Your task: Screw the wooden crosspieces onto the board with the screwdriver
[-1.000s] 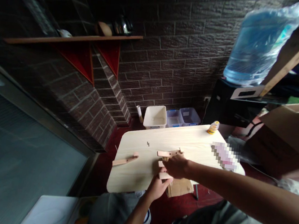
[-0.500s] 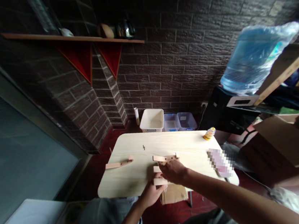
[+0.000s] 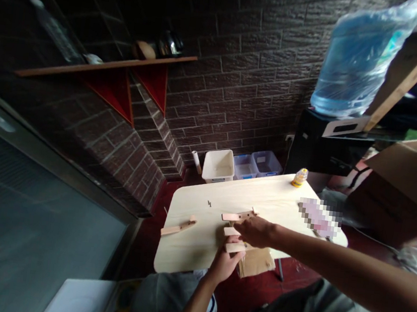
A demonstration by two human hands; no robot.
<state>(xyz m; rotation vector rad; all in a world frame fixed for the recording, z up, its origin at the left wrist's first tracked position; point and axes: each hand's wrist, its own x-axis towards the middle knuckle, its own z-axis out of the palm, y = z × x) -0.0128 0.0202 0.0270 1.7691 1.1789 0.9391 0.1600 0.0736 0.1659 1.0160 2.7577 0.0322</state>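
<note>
Now the left hand (image 3: pixel 223 268) pinches the nearest wooden piece (image 3: pixel 234 248) at the table's (image 3: pixel 191 250) near edge. The right hand (image 3: pixel 258 232) arches over the assembly, blocking the middle piece (image 3: pixel 229 231); its grip, I can't tell. Loose wooden strip (image 3: pixel 177 227) by the left edge, yellow-based bottle (image 3: pixel 299 178) at the far right corner!

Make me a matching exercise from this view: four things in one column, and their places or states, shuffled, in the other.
Column one
1. Left hand
2. Jug
3. Small bottle
4. Cream bin

Column two
A. at the far right corner of the table
B. beyond the table, beside two blue-tinted bins
C. gripping a wooden strip
D. wrapped in clear plastic, on a black stand

Pairs: 1-C; 2-D; 3-A; 4-B
</note>
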